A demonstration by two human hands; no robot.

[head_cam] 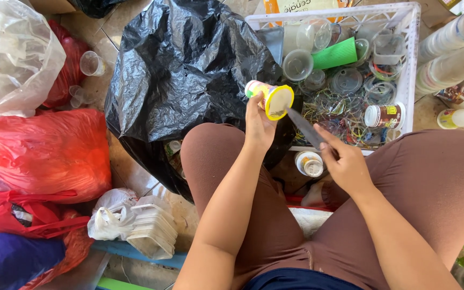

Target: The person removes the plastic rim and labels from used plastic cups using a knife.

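Tiled floor, crowded with bags of sorted plastic. Near, over the knees: right hand (pixel 345 164) closed around a knife (pixel 304 128), tip at the cup's foil lid. Left hand (pixel 259 121) wraps a small yellow-rimmed cup (pixel 270 96) by its body. Light, thin-walled, likely crushable; hold mid-body. Beyond: black bag (pixel 189 70), white crate (pixel 412 64).

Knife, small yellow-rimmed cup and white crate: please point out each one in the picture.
knife (pixel 303 126): head view, middle of the blade.
small yellow-rimmed cup (pixel 279 102): head view, its sealed top.
white crate (pixel 410 64): head view, right wall.
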